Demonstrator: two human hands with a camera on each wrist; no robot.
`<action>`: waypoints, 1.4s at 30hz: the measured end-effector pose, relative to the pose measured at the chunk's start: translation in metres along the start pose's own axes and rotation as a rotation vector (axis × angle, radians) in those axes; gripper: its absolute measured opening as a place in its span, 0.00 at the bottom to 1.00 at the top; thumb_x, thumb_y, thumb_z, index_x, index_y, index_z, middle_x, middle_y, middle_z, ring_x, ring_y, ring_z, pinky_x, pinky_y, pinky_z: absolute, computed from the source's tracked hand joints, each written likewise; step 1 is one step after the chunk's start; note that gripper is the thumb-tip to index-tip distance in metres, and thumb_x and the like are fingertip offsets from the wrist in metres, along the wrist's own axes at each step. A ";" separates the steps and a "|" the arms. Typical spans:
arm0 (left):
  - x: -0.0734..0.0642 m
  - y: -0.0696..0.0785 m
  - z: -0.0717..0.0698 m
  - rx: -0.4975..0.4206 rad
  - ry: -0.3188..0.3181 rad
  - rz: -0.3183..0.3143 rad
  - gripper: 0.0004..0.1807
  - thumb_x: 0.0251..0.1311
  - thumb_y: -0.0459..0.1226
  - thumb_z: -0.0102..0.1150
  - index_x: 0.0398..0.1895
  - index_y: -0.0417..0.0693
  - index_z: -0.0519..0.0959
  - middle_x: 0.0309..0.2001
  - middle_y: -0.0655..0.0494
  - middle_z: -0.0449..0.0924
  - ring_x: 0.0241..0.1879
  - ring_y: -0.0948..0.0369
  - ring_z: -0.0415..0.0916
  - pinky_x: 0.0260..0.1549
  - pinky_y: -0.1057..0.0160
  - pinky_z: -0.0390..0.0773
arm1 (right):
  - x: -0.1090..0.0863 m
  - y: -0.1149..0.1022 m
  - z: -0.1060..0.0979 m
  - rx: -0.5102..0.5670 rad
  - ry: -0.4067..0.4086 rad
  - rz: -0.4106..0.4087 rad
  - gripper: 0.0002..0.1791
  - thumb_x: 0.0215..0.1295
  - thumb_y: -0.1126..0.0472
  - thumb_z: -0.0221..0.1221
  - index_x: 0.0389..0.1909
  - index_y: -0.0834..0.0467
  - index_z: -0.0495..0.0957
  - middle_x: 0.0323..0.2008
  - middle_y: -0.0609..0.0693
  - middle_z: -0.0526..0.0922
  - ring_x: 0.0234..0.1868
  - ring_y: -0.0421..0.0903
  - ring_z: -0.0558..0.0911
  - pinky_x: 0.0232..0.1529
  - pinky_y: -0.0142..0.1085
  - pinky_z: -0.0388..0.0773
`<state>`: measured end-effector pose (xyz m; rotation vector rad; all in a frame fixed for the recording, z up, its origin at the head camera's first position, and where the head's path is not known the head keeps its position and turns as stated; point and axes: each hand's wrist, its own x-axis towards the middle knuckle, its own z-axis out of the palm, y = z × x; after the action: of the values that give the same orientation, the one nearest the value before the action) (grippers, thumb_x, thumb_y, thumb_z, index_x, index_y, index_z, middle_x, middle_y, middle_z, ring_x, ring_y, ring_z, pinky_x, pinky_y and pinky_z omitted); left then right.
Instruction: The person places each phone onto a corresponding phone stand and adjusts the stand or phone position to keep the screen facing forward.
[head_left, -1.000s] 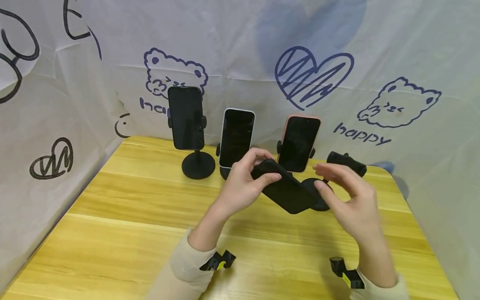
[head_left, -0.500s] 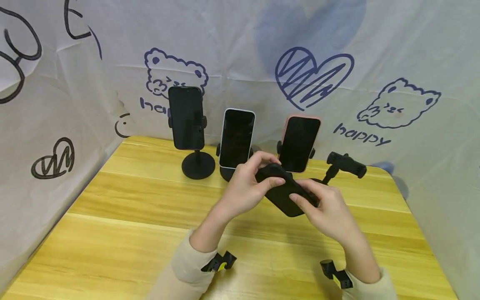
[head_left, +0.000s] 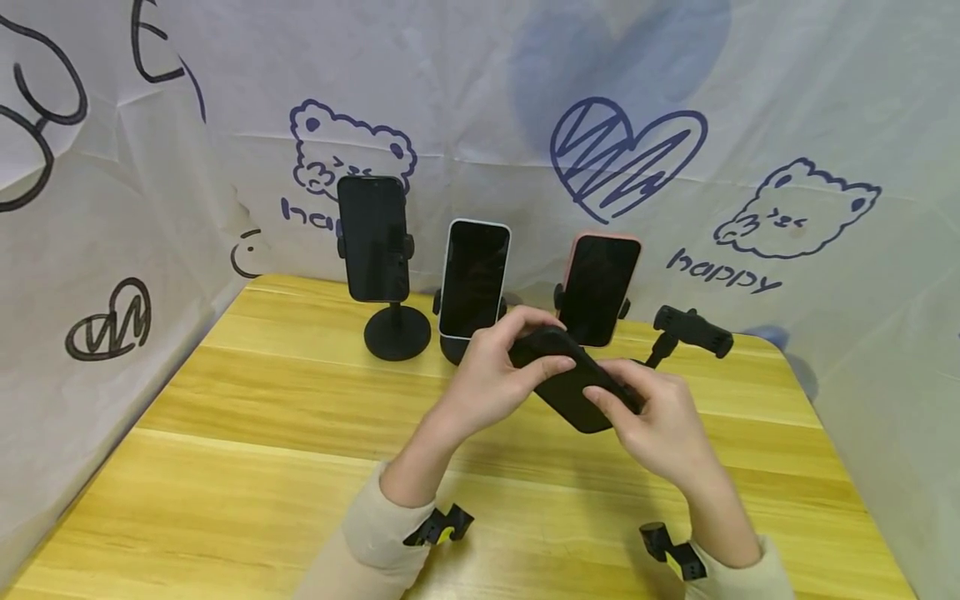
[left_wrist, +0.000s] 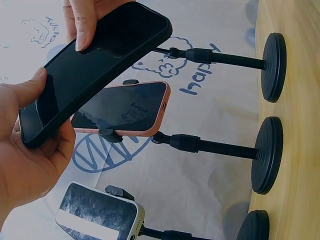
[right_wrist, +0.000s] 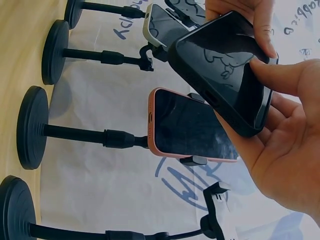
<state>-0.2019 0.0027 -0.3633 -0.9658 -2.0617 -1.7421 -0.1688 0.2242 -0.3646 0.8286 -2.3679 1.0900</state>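
Note:
Both hands hold a black-cased smartphone (head_left: pixel 567 394) above the table, tilted in the head view. My left hand (head_left: pixel 491 375) pinches its upper left end, thumb across the dark screen side. My right hand (head_left: pixel 662 421) grips the lower right edge, with its thumb over the same face. In the left wrist view the phone (left_wrist: pixel 95 65) overlaps a pink-cased phone (left_wrist: pixel 125 107) clamped in a stand. The right wrist view shows the same black phone (right_wrist: pixel 220 65) with a glossy, reflecting screen. Just behind the right hand stands a phone stand with a bare clamp (head_left: pixel 693 329).
At the back of the wooden table (head_left: pixel 262 500), a black phone (head_left: pixel 372 237), a white-cased phone (head_left: pixel 475 279) and the pink-cased phone (head_left: pixel 600 290) sit upright in black round-based stands. A white cloth (head_left: pixel 480 75) with blue drawings hangs behind them.
My right hand has come left and down from beside the phone and now grips its right edge. The left hand and phone have shifted slightly. Over the last half second little differs.

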 end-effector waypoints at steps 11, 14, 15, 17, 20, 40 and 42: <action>0.001 0.000 0.003 0.018 0.053 0.017 0.23 0.63 0.32 0.72 0.59 0.42 0.75 0.47 0.49 0.84 0.44 0.60 0.81 0.43 0.63 0.83 | 0.000 -0.002 0.001 0.014 0.087 0.011 0.14 0.59 0.77 0.70 0.47 0.65 0.86 0.36 0.54 0.90 0.30 0.41 0.87 0.30 0.24 0.82; 0.000 -0.001 0.004 0.007 0.067 -0.016 0.26 0.63 0.31 0.72 0.62 0.41 0.73 0.48 0.48 0.83 0.42 0.59 0.80 0.40 0.63 0.83 | 0.000 -0.003 0.001 0.072 0.153 0.056 0.14 0.60 0.79 0.69 0.46 0.67 0.85 0.36 0.57 0.89 0.32 0.37 0.86 0.32 0.24 0.83; 0.000 -0.001 0.005 -0.003 0.067 -0.026 0.26 0.63 0.31 0.72 0.62 0.40 0.73 0.48 0.47 0.83 0.42 0.59 0.80 0.38 0.63 0.83 | 0.000 -0.003 0.001 0.093 0.183 0.072 0.14 0.60 0.79 0.68 0.46 0.68 0.85 0.36 0.57 0.89 0.32 0.36 0.86 0.33 0.24 0.83; -0.001 -0.001 0.007 -0.021 0.059 -0.040 0.26 0.63 0.30 0.71 0.62 0.40 0.72 0.46 0.46 0.83 0.42 0.58 0.81 0.37 0.64 0.83 | 0.000 -0.003 0.001 0.143 0.241 0.094 0.13 0.61 0.80 0.67 0.46 0.70 0.85 0.37 0.55 0.89 0.33 0.35 0.85 0.34 0.24 0.83; -0.001 -0.001 0.011 -0.039 0.033 -0.040 0.24 0.65 0.29 0.70 0.62 0.40 0.72 0.46 0.45 0.83 0.43 0.57 0.82 0.40 0.64 0.84 | 0.001 -0.004 0.000 0.211 0.318 0.104 0.12 0.62 0.81 0.65 0.46 0.72 0.84 0.37 0.47 0.88 0.33 0.35 0.86 0.35 0.24 0.83; -0.004 -0.001 0.027 -0.039 0.020 -0.057 0.18 0.67 0.26 0.66 0.57 0.35 0.76 0.45 0.43 0.82 0.45 0.53 0.82 0.37 0.69 0.85 | 0.003 -0.007 0.002 0.404 0.379 0.119 0.13 0.63 0.81 0.63 0.49 0.75 0.82 0.42 0.47 0.89 0.38 0.39 0.89 0.39 0.27 0.85; -0.004 -0.001 0.026 -0.015 0.030 -0.049 0.17 0.67 0.26 0.66 0.57 0.35 0.76 0.45 0.43 0.83 0.45 0.52 0.82 0.36 0.69 0.84 | 0.003 -0.007 0.001 0.434 0.355 0.132 0.14 0.64 0.81 0.63 0.50 0.75 0.81 0.44 0.49 0.89 0.41 0.40 0.89 0.41 0.28 0.85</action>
<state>-0.1943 0.0260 -0.3723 -0.8960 -2.0729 -1.7879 -0.1666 0.2187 -0.3593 0.5549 -1.9388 1.6877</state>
